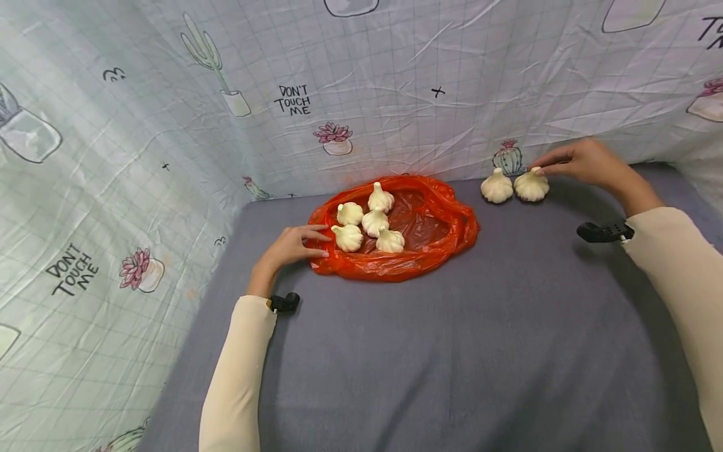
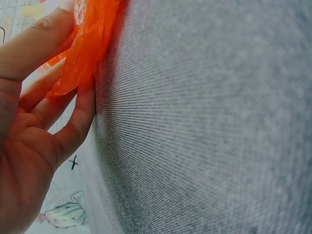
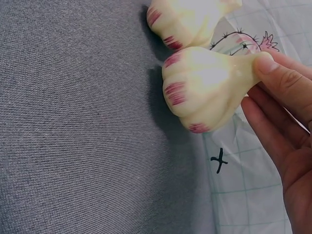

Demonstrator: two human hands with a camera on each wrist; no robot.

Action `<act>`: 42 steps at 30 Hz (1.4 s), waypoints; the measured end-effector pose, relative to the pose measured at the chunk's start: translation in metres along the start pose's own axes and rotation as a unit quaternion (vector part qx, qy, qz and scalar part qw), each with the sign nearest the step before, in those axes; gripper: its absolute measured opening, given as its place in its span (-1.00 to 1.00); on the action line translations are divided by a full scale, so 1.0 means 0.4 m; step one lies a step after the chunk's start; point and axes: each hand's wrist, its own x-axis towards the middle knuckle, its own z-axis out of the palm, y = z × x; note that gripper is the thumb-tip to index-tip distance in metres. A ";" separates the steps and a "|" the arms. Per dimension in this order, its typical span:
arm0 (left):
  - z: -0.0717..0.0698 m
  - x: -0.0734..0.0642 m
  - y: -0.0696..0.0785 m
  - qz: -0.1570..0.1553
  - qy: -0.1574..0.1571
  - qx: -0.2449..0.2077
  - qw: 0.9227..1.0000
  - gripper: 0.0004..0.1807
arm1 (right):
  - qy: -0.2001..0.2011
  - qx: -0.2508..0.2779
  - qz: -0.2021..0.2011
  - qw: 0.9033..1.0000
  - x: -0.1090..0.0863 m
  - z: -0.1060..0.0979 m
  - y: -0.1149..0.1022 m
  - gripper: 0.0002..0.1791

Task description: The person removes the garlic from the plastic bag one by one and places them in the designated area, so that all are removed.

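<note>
An orange-red plastic bag (image 1: pixel 395 270) lies with its mouth spread wide, and several garlic bulbs (image 1: pixel 375 223) sit inside its left half. At the bag's left rim my left hand (image 1: pixel 292 246) holds the plastic between thumb and fingers; the left wrist view shows the bag's edge (image 2: pixel 90 53) hanging there. My right hand (image 1: pixel 587 164) pinches the stem of a garlic bulb (image 3: pixel 207 90), cream with purple streaks. Another garlic bulb (image 1: pixel 497 186) stands just left of it, stem up. In the right wrist view the fingers are partly hidden behind the thumb.
A grey cloth (image 1: pixel 429 364) covers the table. Behind and to the left hangs a pale curtain (image 1: pixel 384 81) printed with cacti and lettering. Both right-hand bulbs stand close to the curtain at the table's back edge, right of the bag.
</note>
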 end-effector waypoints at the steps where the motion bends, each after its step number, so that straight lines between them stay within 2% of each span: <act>1: 0.000 -0.001 0.000 0.000 0.001 -0.001 1.000 -0.57 | -0.001 0.000 -0.002 1.000 0.001 0.000 -0.002 -0.64; 8: -0.001 -0.001 -0.002 0.003 0.005 -0.005 1.000 -0.57 | 0.021 0.003 -0.034 0.999 -0.002 0.011 -0.008 -0.69; 16: 0.000 0.006 0.000 0.012 0.007 0.000 1.000 -0.57 | 0.024 -0.006 -0.023 0.999 -0.004 0.014 -0.009 -0.65; 22: 0.004 0.007 0.007 0.010 -0.002 -0.002 1.000 -0.56 | 0.031 -0.019 -0.036 0.999 -0.020 0.019 -0.006 -0.68; 30: 0.007 0.003 0.006 0.004 -0.001 -0.004 1.000 -0.56 | 0.024 0.033 -0.054 0.998 -0.029 0.001 -0.041 -0.64; 36: 0.005 0.001 0.004 -0.007 -0.001 -0.012 1.000 -0.56 | 0.036 -0.014 -0.112 0.993 -0.032 -0.002 -0.103 -0.67; 39: 0.003 -0.001 0.003 -0.013 -0.001 -0.016 1.000 -0.54 | 0.037 -0.005 -0.147 0.988 -0.029 0.011 -0.136 -0.67; 42: 0.003 -0.003 0.002 -0.014 -0.003 -0.014 1.000 -0.54 | 0.037 0.010 -0.196 0.980 -0.020 0.034 -0.159 -0.67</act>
